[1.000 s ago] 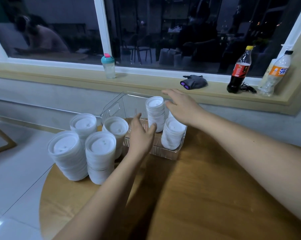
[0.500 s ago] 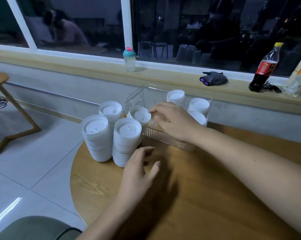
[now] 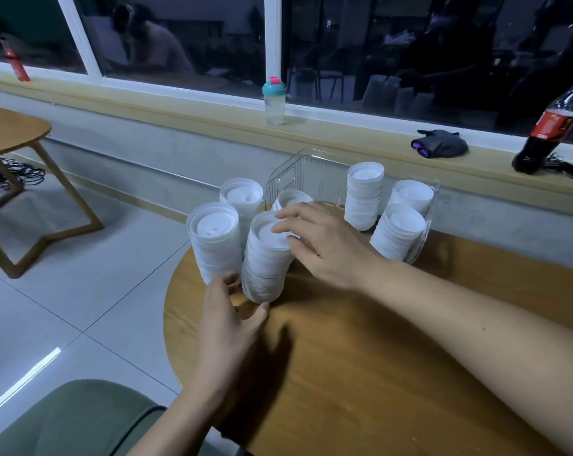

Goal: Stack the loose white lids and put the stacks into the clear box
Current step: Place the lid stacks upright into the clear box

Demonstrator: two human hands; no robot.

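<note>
As left hand (image 3: pixel 232 324) grips lid stack (image 3: pixel 265 268), right hand (image 3: pixel 328 248) clasping top

Lounge-type room: round wooden table (image 3: pixel 377 373), tiled floor (image 3: pixel 81 291), long windowsill (image 3: pixel 344 134).

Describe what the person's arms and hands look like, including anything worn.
Both arms are bare as far as the frame shows them, and no sleeves are in view. The left hand and the right hand wear no gloves. No rings, watch or bands show on the visible fingers and wrists, and no cables or straps run along either arm.
</note>
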